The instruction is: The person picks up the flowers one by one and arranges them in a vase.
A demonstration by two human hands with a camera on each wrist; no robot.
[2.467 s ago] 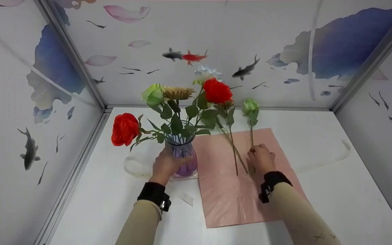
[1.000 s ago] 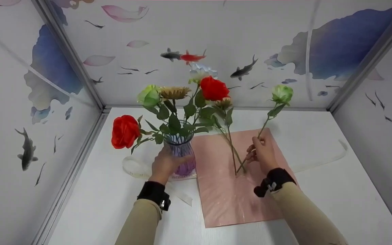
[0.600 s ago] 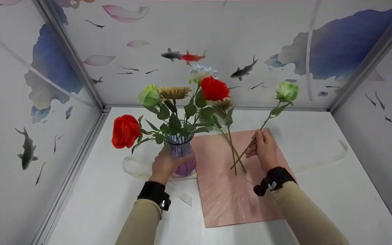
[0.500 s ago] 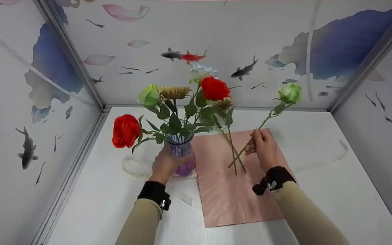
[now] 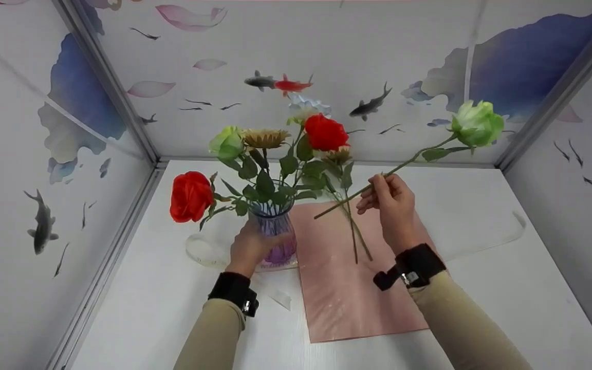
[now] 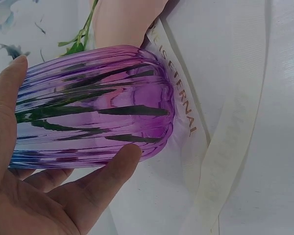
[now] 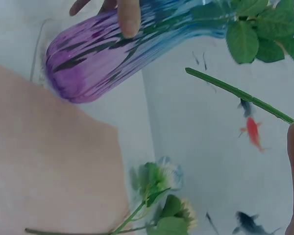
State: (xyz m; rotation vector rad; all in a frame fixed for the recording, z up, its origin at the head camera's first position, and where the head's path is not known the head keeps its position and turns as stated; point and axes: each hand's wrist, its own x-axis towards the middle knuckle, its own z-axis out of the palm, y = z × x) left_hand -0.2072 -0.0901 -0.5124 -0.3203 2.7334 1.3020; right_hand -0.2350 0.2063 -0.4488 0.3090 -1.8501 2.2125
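My left hand (image 5: 251, 247) grips a ribbed glass vase (image 5: 278, 249), purple at the base and bluish towards the neck. It stands upright with red roses (image 5: 191, 196), a pale green rose (image 5: 226, 143) and a tan daisy-like flower (image 5: 266, 139) in it. In the left wrist view, thumb and fingers lie around the vase's wall (image 6: 98, 112). To the right, my right hand (image 5: 394, 208) pinches the stem of another green rose (image 5: 478, 125), held in the air aslant, bloom to the upper right. Its bare stem end (image 7: 235, 92) points towards the vase in the right wrist view.
Pink wrapping paper (image 5: 357, 303) lies right of the vase. Two loose stems cross on it, one with a whitish-blue bloom (image 7: 170, 174), one with a tan bloom (image 7: 188, 215). A pale printed ribbon (image 6: 235, 117) runs by the vase. Printed panels (image 5: 419, 31) wall the table.
My right hand has picked the green rose up off the paper, raised it and tilted it, bloom swinging right and stem end towards the vase. The left hand has stayed on the vase.
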